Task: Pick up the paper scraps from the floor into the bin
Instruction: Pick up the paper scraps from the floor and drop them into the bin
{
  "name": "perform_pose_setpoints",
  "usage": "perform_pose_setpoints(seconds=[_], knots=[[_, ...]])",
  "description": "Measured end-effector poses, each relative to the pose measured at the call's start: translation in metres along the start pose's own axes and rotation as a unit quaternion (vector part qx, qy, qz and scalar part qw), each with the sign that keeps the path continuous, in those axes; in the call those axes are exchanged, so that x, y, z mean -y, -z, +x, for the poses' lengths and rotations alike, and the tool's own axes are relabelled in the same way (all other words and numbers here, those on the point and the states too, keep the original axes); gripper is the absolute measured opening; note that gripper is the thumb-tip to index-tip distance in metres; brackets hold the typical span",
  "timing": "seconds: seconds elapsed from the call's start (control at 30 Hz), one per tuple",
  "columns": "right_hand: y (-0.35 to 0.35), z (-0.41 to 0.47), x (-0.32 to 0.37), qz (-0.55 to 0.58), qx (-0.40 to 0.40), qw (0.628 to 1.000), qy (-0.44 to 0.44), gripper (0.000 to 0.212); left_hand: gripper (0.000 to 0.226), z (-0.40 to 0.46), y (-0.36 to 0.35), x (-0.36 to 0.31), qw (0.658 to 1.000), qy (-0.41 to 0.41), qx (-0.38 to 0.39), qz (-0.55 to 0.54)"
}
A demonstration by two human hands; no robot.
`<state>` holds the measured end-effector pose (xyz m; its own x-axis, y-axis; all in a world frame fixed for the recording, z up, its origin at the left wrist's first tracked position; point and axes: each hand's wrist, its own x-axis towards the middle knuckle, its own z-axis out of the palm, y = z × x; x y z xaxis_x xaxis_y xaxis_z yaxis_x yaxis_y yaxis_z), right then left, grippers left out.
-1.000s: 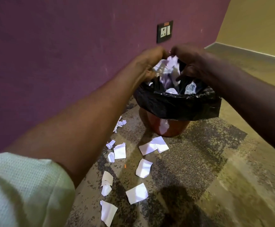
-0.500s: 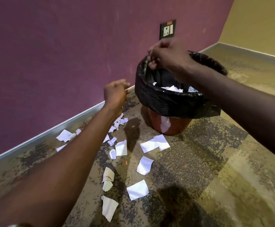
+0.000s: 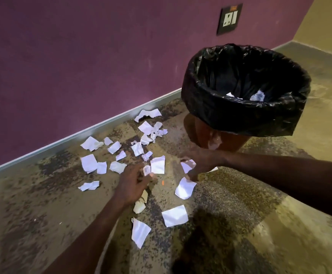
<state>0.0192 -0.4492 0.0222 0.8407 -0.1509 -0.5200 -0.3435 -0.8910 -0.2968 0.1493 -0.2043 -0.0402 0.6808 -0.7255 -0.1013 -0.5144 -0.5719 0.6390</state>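
Several white paper scraps (image 3: 157,164) lie scattered on the speckled floor, from the skirting to the near front. The brown bin (image 3: 230,142) with a black liner (image 3: 220,109) stands at the right, a few scraps (image 3: 257,95) inside it. My left hand (image 3: 133,186) is low over the floor, its thumb and fingertips pinching a small scrap (image 3: 147,170). My right hand (image 3: 200,162) is just in front of the bin's base, fingers curled round another scrap (image 3: 188,165). More scraps (image 3: 185,188) lie right below it.
A purple wall with a pale skirting strip (image 3: 82,133) runs behind the scraps. A wall socket (image 3: 230,18) sits above the bin. A yellow wall (image 3: 327,22) meets it at the far right corner. A tiny orange bit (image 3: 162,182) lies between my hands.
Both hands left the bin's rim and dropped to the floor. The left hand came down from mid-air onto a small scrap, and the right now holds a scrap near the bin's base.
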Motion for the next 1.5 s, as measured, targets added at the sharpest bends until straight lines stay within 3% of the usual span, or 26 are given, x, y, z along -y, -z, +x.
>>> perform_pose_setpoints(seconds=[0.1, 0.17, 0.37, 0.53, 0.63, 0.77, 0.87, 1.0, 1.1, 1.17, 1.27, 1.37, 1.5], knots=[[-0.019, 0.005, -0.01, -0.051, 0.029, 0.997, -0.051, 0.113, 0.083, -0.027, -0.003, 0.014, 0.994, 0.008, 0.08, 0.069], [-0.029, 0.004, -0.007, -0.079, 0.062, 0.991, -0.093, 0.124, 0.089, -0.039, -0.005, 0.021, 0.988, -0.003, 0.101, 0.118], [-0.058, 0.014, -0.001, -0.076, 0.053, 0.99, -0.108, 0.133, 0.11, -0.06, -0.008, 0.026, 0.97, -0.071, 0.125, 0.195], [-0.074, 0.009, 0.006, -0.108, -0.004, 0.993, -0.045, 0.115, 0.121, -0.08, -0.009, 0.034, 0.956, -0.094, 0.15, 0.234], [-0.081, 0.012, 0.01, -0.106, -0.046, 0.993, 0.004, 0.1, 0.115, -0.092, -0.013, 0.04, 0.951, -0.118, 0.131, 0.254], [-0.077, 0.015, 0.014, -0.031, -0.05, 0.998, 0.039, 0.063, 0.072, -0.102, -0.019, 0.044, 0.951, -0.165, 0.073, 0.251], [-0.074, 0.014, 0.019, -0.037, -0.037, 0.998, 0.041, 0.06, 0.058, -0.098, -0.022, 0.047, 0.96, -0.12, 0.101, 0.232], [-0.068, 0.011, 0.017, -0.016, -0.023, 0.999, 0.028, 0.045, 0.047, -0.09, -0.026, 0.044, 0.983, -0.107, 0.074, 0.131], [-0.059, 0.01, 0.002, 0.049, -0.072, 0.996, 0.004, 0.019, 0.032, -0.084, -0.029, 0.024, 0.993, -0.1, 0.031, 0.056], [-0.051, 0.01, -0.007, 0.061, -0.132, 0.989, -0.037, 0.022, 0.028, -0.079, -0.034, 0.006, 0.992, -0.121, 0.012, 0.022], [-0.042, 0.005, -0.015, 0.005, -0.223, 0.966, -0.13, 0.047, 0.028, -0.073, -0.043, -0.019, 0.988, -0.151, -0.003, -0.019], [-0.044, 0.006, -0.024, -0.018, -0.214, 0.953, -0.214, 0.058, 0.035, -0.066, -0.052, -0.032, 0.984, -0.18, 0.007, 0.011], [-0.054, 0.008, -0.03, 0.021, -0.182, 0.955, -0.235, 0.057, 0.061, -0.066, -0.066, -0.026, 0.965, -0.227, 0.079, 0.107]])
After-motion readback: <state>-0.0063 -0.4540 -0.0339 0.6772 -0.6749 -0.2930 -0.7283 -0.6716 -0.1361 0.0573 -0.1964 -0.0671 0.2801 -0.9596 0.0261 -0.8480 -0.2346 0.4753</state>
